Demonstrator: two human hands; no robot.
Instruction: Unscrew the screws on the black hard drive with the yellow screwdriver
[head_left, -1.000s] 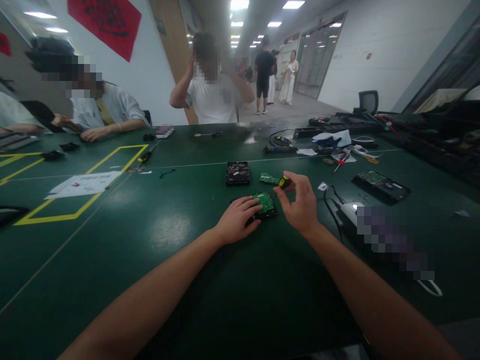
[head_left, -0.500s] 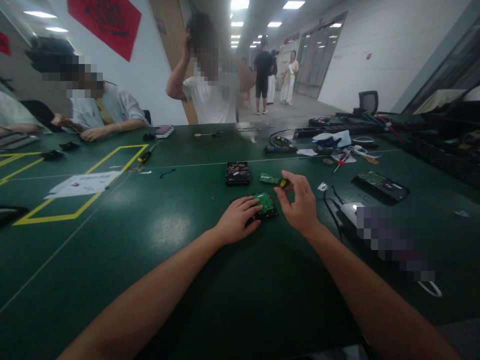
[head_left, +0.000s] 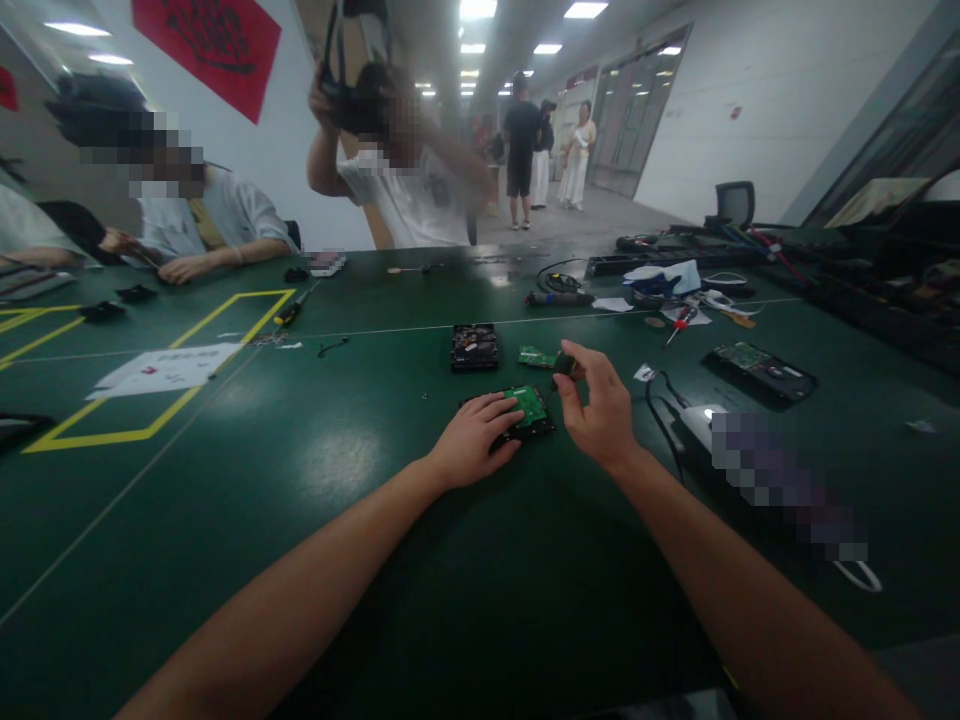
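Note:
A hard drive [head_left: 541,428] with a green circuit board on top lies on the table in front of me. My left hand [head_left: 480,435] rests over its left part, fingers across the board and thumb by the near edge, holding it. My right hand [head_left: 600,400] pinches the short dark handle of a screwdriver [head_left: 563,366] above the drive's right far corner. The screwdriver's tip is too small to make out. Just behind, a loose green circuit board [head_left: 535,356] lies flat. A second hard drive [head_left: 474,347] sits farther back, to the left.
To the right are another hard drive [head_left: 761,372], a red-handled screwdriver [head_left: 681,322] and a cable [head_left: 664,420]. A yellow-black screwdriver [head_left: 291,310] and paper sheet [head_left: 161,370] lie left. Across the table, a person [head_left: 412,190] lifts a dark headset; another sits at left.
The screwdriver handle has turned in my right fingers, its yellow part now out of sight. My left hand stays put. The person opposite has raised a headset off the head.

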